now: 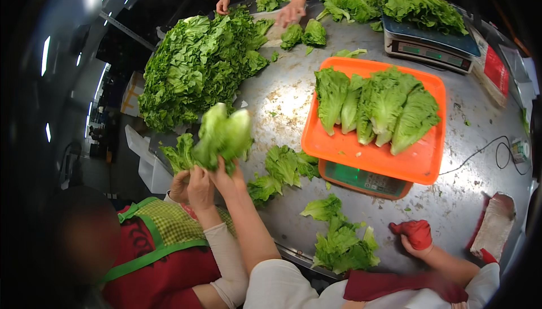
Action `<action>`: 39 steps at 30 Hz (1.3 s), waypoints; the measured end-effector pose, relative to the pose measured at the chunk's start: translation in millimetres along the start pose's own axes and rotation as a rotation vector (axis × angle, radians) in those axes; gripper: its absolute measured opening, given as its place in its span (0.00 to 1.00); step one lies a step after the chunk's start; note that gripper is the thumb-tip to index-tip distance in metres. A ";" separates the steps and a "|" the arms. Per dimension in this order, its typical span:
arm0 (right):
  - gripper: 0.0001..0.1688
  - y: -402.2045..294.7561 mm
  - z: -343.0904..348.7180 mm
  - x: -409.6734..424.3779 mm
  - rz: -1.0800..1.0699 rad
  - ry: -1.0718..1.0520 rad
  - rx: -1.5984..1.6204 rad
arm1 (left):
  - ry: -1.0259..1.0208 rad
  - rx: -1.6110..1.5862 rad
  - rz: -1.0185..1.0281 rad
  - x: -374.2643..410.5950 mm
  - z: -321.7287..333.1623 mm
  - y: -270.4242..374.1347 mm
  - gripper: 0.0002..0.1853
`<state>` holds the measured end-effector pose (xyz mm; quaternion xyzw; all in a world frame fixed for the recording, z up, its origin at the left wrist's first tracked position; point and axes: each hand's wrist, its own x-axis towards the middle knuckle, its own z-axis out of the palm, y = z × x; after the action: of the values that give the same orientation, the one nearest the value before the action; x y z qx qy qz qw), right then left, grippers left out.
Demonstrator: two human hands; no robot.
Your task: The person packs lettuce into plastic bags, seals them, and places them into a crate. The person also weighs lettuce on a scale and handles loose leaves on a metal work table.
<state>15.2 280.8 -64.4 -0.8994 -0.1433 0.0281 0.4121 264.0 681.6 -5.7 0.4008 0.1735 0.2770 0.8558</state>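
Note:
My left hand (228,178), bare, grips the base of a blurred green lettuce head (222,133) at left of centre. Right beside it, the co-worker's bare hand (200,188) touches the same leaves. My right hand (417,237) rests low over the metal table at the right, its fingers hidden by a red glove or cloth; whether it holds something cannot be told. Between my hands lie loose lettuce leaves (345,241). Several lettuce heads (385,101) lie side by side on an orange tray (370,167), which sits on a scale (366,180).
A tall pile of lettuce (199,67) stands at the back left. Another person's hand (292,12) is near small heads at the far edge. A second scale (427,51) bears lettuce. A whitish cloth or glove (494,224) and a thin cable (478,154) lie at the right.

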 end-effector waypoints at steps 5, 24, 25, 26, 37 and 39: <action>0.10 20.0 9.1 -0.5 -0.045 -0.075 0.058 | -0.575 -0.082 -0.409 -110.9 -40.0 23.3 0.19; 0.31 9.5 -87.2 -83.0 0.735 0.387 1.843 | -1.444 1.386 0.368 -310.3 52.3 -46.1 0.32; 0.32 -1.7 -88.2 -82.5 0.729 0.397 1.956 | -1.361 1.446 0.656 -316.0 65.9 -35.6 0.31; 0.34 -5.9 -84.9 -84.5 0.674 0.335 2.082 | -1.475 1.248 0.364 -314.9 72.9 -33.8 0.22; 0.30 -47.5 -60.4 -90.4 0.955 -0.018 1.629 | -0.861 0.173 -1.092 -383.1 50.6 -74.9 0.28; 0.28 -44.6 -64.3 -92.4 0.848 0.161 1.513 | -0.842 0.213 -1.035 -378.9 51.0 -77.0 0.27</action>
<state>-72.9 235.4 5.2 -0.3609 0.2904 0.2034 0.8626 18.3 378.7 -5.9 0.4222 0.0211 -0.3671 0.8286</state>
